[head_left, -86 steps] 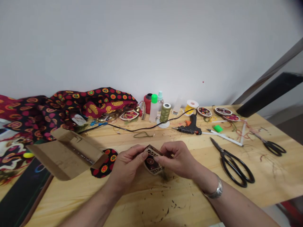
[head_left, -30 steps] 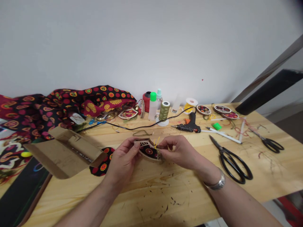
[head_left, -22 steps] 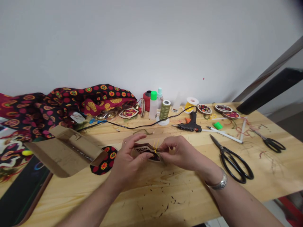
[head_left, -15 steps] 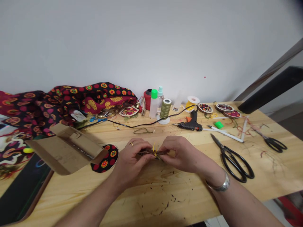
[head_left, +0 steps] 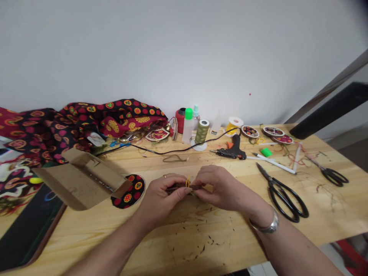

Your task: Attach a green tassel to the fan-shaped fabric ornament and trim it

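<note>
Between my hands is a flat brown stack of thin pieces (head_left: 171, 188), seen edge-on, with a yellow cord (head_left: 188, 181) looped around it near the middle. My left hand (head_left: 162, 193) grips the left part of the stack, its thumb along the near edge close to the cord. At the right end, my right hand (head_left: 215, 188) pinches the stack between thumb and fingers. Most of the stack's faces are hidden by my fingers. Left of my left hand lies a round patterned fabric piece (head_left: 132, 193), partly under an open cardboard box (head_left: 77, 188).
Large black-handled scissors (head_left: 283, 195) and smaller scissors (head_left: 330, 174) lie to the right. Beyond my hands are a glue gun (head_left: 232, 148) with its cable, an olive thread spool (head_left: 202, 132), a green-capped bottle (head_left: 188, 126) and a yellow cord spool (head_left: 233, 124). Patterned cloth (head_left: 71, 122) is heaped at back left.
The brown stack has turned slightly to a more level, edge-on angle between my hands. My left thumb has shifted a little; both hands keep their hold.
</note>
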The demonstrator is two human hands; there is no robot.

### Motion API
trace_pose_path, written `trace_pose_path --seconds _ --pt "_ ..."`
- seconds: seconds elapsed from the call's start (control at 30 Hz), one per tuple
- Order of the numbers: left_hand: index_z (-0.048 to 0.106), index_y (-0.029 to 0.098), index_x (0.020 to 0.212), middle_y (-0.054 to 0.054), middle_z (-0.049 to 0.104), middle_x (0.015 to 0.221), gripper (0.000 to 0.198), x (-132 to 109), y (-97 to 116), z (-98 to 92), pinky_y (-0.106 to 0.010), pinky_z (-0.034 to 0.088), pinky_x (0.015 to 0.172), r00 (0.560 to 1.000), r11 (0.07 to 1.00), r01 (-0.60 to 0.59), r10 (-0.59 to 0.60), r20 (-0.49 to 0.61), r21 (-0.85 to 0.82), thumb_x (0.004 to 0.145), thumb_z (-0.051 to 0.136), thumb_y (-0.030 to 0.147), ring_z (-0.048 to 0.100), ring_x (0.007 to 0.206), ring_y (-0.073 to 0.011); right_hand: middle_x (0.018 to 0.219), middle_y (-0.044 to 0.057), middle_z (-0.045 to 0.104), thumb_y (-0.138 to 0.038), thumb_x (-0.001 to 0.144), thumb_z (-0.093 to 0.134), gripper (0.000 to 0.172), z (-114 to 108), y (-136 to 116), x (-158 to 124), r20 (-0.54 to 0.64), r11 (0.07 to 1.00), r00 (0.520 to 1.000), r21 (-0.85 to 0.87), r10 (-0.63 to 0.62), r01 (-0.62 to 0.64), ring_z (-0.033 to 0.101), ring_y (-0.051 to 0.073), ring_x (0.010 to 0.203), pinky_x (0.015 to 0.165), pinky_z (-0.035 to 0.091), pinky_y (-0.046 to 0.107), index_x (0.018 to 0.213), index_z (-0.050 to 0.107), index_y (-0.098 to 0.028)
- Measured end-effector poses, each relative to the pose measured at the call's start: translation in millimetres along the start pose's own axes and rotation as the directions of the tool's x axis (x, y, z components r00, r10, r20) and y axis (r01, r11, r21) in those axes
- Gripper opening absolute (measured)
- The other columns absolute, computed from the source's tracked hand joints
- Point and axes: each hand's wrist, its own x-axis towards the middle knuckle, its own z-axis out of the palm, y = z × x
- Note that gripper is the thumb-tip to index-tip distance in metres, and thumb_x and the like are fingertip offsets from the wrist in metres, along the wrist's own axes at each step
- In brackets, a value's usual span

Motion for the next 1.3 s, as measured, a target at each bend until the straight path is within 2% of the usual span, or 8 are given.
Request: trace_pose_path --seconds 0.13,0.4,0.83,1.1,1.3 --pt "0.071 0.017 0.078 -0.003 0.071 0.077 0.008 -0.3 1.8 2.9 -0.022 0.049 0.066 0.999 1.000 0.005 -0.006 -0.043 -0.021 0.073 0.066 0.022 0.063 0.073 -0.0150 0.072 0.002 0.065 -0.013 0.077 0.059 0.008 0.6 0.5 -0.1 0.007 1.000 1.000 0.002 0.007 -0.007 0.056 0.012 0.069 0.065 0.040 0.024 0.079 0.066 -0.015" --pt "0.071 0.018 0.075 -0.002 0.070 0.075 0.006 -0.7 -1.5 5.4 -0.021 0.049 0.064 0.996 0.998 -0.034 0.030 -0.079 -0.049 0.073 0.066 0.019 0.062 0.071 -0.0136 0.072 0.002 0.065 -0.014 0.078 0.059 0.008 1.0 0.9 0.0 0.000 0.999 1.000 0.032 0.010 -0.010 0.056 0.012 0.068 0.065 0.040 0.024 0.080 0.067 -0.015" --pt "0.071 0.021 0.078 0.000 0.070 0.076 0.007 -1.3 -5.8 4.4 -0.023 0.048 0.067 0.997 0.998 -0.062 0.061 -0.046 -0.023 0.076 0.064 0.018 0.063 0.073 -0.0142 0.071 0.003 0.065 -0.013 0.078 0.059 0.009 0.2 1.0 1.9 0.002 1.000 1.000 0.027 -0.016 0.016 0.057 0.012 0.068 0.066 0.041 0.024 0.078 0.068 -0.015" --pt "0.071 0.021 0.088 0.000 0.071 0.085 0.014 0.5 -0.1 -2.7 -0.023 0.048 0.074 0.995 0.998 -0.067 0.067 0.070 0.000 0.075 0.066 0.019 0.063 0.081 -0.0153 0.072 0.002 0.065 -0.013 0.078 0.060 0.008 -4.4 -0.4 2.7 0.019 1.000 1.000 0.003 0.004 -0.004 0.056 0.012 0.068 0.065 0.041 0.023 0.080 0.067 -0.015" --pt "0.069 0.022 0.092 -0.002 0.072 0.092 0.015 -1.4 -0.1 -1.3 -0.027 0.048 0.078 0.995 0.998 -0.056 0.055 0.078 0.017 0.081 0.059 0.024 0.064 0.087 -0.0176 0.075 0.002 0.067 -0.014 0.079 0.060 0.009 -6.6 0.2 2.6 0.027 1.000 0.999 0.007 0.025 -0.026 0.056 0.013 0.071 0.067 0.041 0.024 0.082 0.068 -0.017"
